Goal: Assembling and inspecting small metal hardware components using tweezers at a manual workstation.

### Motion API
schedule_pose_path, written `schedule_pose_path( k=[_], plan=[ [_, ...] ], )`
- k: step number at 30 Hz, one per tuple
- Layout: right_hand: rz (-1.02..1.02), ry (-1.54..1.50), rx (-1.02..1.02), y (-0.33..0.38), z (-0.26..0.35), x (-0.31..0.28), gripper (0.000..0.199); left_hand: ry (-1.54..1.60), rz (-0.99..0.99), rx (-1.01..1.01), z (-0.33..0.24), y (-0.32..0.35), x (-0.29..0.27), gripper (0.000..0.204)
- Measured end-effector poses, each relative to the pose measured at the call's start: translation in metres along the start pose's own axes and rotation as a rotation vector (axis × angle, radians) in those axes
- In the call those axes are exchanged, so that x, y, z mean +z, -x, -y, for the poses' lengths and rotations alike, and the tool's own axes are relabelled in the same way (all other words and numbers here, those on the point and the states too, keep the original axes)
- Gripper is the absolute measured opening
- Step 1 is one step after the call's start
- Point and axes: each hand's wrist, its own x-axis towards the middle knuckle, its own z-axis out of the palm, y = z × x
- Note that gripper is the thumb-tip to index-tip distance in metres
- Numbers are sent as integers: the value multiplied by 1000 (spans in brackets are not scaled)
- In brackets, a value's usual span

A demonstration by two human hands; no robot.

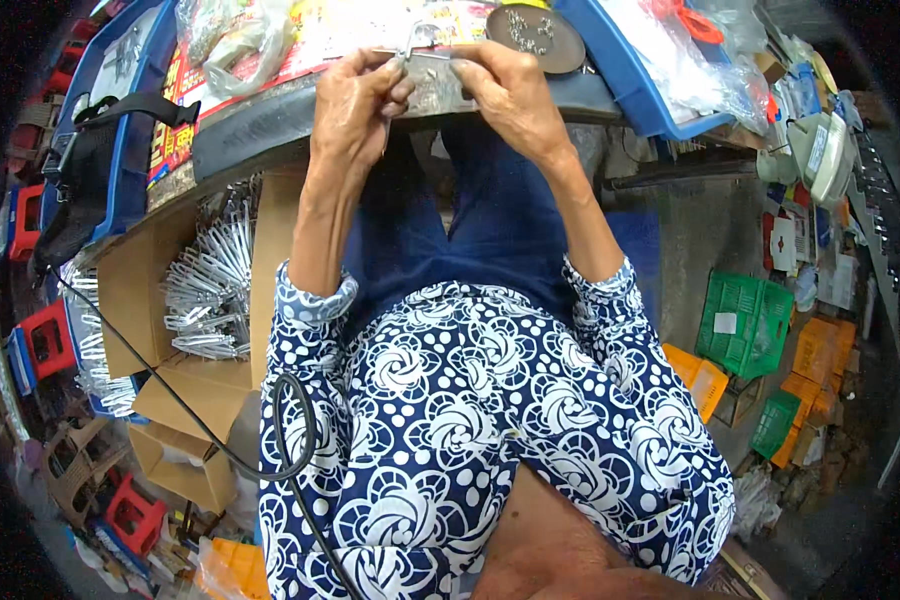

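At the table's near edge, my left hand point(358, 105) pinches a small bent metal piece point(407, 42) between thumb and fingertips. My right hand point(510, 95), close beside it, has thumb and forefinger closed on the end of a thin metal rod point(432, 56). The rod reaches across to the bent piece at my left fingertips; whether the two are joined is too small to tell. Right of my right hand stands a round dark dish point(568, 58) with several small metal parts point(528, 32) in it.
Blue trays point(625, 65) flank the work spot; the right one holds clear plastic bags. A black strap point(135, 108) hangs over the left tray. Below left, a cardboard box point(125, 290) holds many metal pieces point(210, 285). A black cable point(185, 410) crosses beside my left arm. Green crates point(745, 325) stand right.
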Motion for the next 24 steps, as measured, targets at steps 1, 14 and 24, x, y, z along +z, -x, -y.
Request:
schedule_pose_path(
  k=[1, 14, 24],
  plan=[
    [-9, -7, 15, 2, 2, -3, 20, 37, 6, -2, -4, 2, -3, 13],
    [3, -134, 137, 12, 6, -3, 17, -45, -62, 123, -1, -7, -14, 19],
    [111, -599, 272, -4, 1, 14, 22, -104, 6, 128, 10, 2, -2, 17]
  ],
)
